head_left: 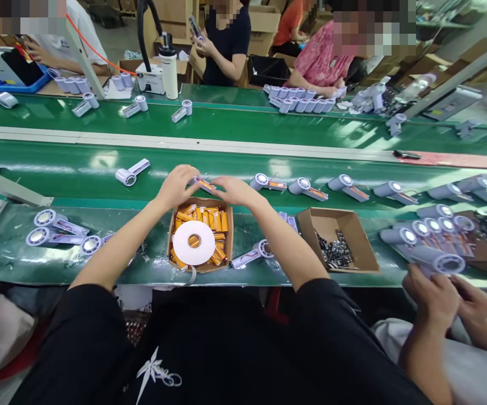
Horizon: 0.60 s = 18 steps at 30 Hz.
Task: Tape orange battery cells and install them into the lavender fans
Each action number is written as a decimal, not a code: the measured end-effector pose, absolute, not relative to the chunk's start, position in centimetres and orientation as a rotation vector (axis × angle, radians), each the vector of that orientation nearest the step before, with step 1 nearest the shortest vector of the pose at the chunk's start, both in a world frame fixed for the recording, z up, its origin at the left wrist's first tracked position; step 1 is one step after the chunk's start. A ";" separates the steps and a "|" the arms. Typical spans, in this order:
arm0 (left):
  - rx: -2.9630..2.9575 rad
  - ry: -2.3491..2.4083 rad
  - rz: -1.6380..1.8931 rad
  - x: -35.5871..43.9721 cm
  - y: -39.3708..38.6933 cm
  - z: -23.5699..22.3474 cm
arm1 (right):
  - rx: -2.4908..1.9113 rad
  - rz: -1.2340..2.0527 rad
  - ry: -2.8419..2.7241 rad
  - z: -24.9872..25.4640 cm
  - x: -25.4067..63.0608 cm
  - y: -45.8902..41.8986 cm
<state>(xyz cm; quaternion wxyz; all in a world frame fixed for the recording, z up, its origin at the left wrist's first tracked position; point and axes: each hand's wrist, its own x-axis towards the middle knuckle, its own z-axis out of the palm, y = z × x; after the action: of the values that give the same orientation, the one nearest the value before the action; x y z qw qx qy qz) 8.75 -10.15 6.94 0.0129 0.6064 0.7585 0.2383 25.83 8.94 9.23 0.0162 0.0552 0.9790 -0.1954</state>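
My left hand [179, 187] and my right hand [235, 190] meet over the green belt, just beyond a small cardboard box. Between them is a light purple handheld fan body [204, 184] with an orange battery showing in its open handle. My left fingers curl over one end of it, hiding its round head. At the other end, my right fingers close on the handle. Below my hands, the cardboard box [231, 239] holds many orange battery packs [205, 216], with a roll of white tape [183, 243] lying on top.
Fan bodies with batteries [306, 189] line the belt to the right; another fan body [131, 172] lies left. A box of small dark parts [365, 247] stands right. A co-worker's hands [437, 292] hold a fan body at far right. Several people work across the belts.
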 end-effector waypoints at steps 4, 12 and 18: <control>2.278 1.794 0.480 14.8 -19.5 7.6 | 0.265 -1.156 3.041 10.1 36.8 7.0; 2.152 2.154 0.459 18.5 -24.9 10.2 | 0.352 -1.507 2.677 11.6 42.0 1.5; 2.121 2.405 0.783 19.7 -30.1 9.5 | -0.215 -1.814 2.410 7.8 38.9 -8.7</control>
<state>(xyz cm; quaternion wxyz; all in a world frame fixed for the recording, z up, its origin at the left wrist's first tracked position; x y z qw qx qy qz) 19.66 -30.15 9.49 -0.0796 0.6405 0.7264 0.2363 38.91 -8.68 7.78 0.0586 -0.0711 0.7955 -0.5989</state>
